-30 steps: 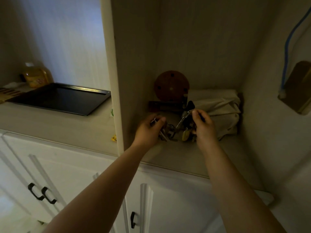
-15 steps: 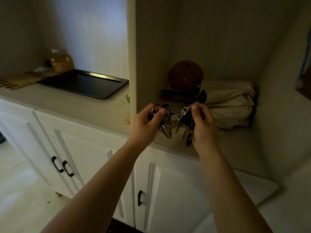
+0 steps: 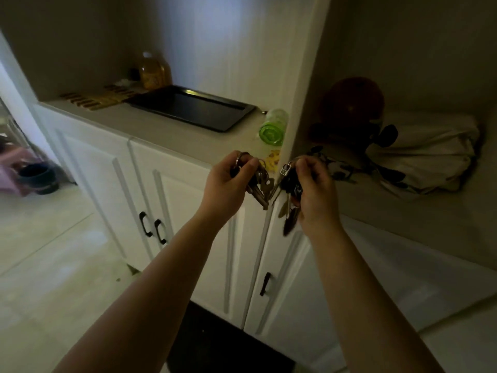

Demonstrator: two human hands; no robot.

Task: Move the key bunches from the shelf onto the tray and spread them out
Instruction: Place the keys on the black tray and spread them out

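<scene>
Both key bunches have come off the shelf.
Left hand (image 3: 226,188) pinches silver keys (image 3: 259,188), right hand (image 3: 313,189) clamps the dark bunch (image 3: 290,184) (baking tray (image 3: 236,118) waits beyond the left fingertips).

Black tray (image 3: 193,110), green-lidded bottle (image 3: 272,127), white cabinets (image 3: 188,211)

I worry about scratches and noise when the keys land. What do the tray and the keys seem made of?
The tray looks like dark metal with a smooth semi-gloss coat: its raised rim catches light. The key bunch in the left hand looks like bare grey metal, dully shiny. Both seem hard, so clatter is likely.
</scene>
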